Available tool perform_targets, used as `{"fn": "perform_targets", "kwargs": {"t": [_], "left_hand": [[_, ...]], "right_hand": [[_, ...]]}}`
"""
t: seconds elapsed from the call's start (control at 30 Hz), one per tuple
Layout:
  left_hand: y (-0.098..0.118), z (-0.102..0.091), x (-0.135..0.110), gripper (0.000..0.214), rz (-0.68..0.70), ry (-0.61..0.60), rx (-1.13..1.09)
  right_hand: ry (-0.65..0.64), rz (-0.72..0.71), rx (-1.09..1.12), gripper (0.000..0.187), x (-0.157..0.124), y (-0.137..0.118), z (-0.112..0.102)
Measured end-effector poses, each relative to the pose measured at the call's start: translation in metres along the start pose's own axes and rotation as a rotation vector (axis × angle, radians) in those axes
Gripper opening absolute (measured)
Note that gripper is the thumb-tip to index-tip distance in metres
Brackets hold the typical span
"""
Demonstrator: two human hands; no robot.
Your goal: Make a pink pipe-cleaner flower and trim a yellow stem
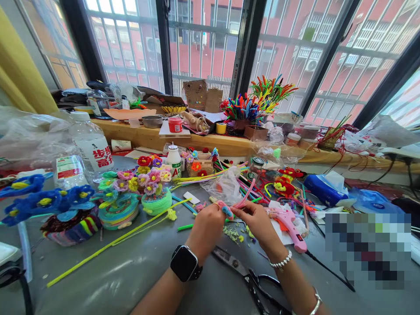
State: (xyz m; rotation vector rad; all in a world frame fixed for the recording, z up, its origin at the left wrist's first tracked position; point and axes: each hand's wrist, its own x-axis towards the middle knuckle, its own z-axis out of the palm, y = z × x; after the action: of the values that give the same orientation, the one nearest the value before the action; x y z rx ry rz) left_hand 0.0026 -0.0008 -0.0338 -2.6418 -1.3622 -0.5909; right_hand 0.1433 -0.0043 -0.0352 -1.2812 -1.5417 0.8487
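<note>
My left hand [209, 225], with a black watch on its wrist, pinches a small coiled pink and blue pipe cleaner piece [225, 210]. The fingers of my right hand [257, 223] are closed on the pink pipe cleaner [246, 195] that sticks up from this piece. Both hands are held close together above the grey table [131, 271]. Beneath them lie large scissors [241, 269] with black handles and yellow-green fuzz scraps [233, 234]. Just right of my right hand rests a pink glue gun [290, 225], its black cord trailing to the right.
Pipe cleaner flower pots stand at left: a blue one [70, 223], a green one [118, 214] and a smaller one [156, 201]. A long yellow pipe cleaner [108, 243] crosses the table. Bottles [90, 142], a blue tissue pack [324, 189] and the wooden sill [210, 142] lie beyond.
</note>
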Motion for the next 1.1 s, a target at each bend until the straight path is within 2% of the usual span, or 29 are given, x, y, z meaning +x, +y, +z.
{"fn": "perform_targets", "kwargs": {"t": [0.17,0.3,0.47,0.57,0.63,0.73,0.8,0.93,1.1], "left_hand": [[-0.001,-0.002,0.001,0.02,0.005,0.013,0.029],[-0.002,-0.001,0.0,0.019,0.009,0.025,0.026],[-0.001,0.001,-0.001,0.02,-0.013,0.046,-0.093],[0.0,-0.001,0.001,0.017,-0.135,0.118,-0.395],[0.0,-0.005,0.003,0.014,-0.255,0.146,-0.745],[0.0,-0.011,0.006,0.017,-0.439,0.087,-1.32],[-0.001,-0.014,0.007,0.022,-0.543,0.046,-1.565],[-0.001,-0.017,0.007,0.025,-0.611,0.044,-1.732],[-0.003,-0.017,0.007,0.025,-0.576,0.003,-1.727]], "right_hand": [[-0.008,-0.018,0.008,0.02,-0.001,-0.003,0.0],[0.04,-0.027,-0.027,0.02,-0.001,-0.003,-0.002],[0.113,-0.024,-0.112,0.022,-0.001,-0.005,-0.003],[0.13,0.005,-0.051,0.024,-0.002,-0.007,-0.004],[0.124,0.043,0.071,0.024,-0.002,-0.009,-0.004],[0.102,0.112,0.259,0.023,-0.003,-0.014,-0.005],[0.097,0.139,0.348,0.022,-0.004,-0.016,-0.004],[0.079,0.157,0.429,0.021,-0.005,-0.017,-0.003],[0.087,0.122,0.408,0.021,-0.005,-0.018,-0.004]]}}
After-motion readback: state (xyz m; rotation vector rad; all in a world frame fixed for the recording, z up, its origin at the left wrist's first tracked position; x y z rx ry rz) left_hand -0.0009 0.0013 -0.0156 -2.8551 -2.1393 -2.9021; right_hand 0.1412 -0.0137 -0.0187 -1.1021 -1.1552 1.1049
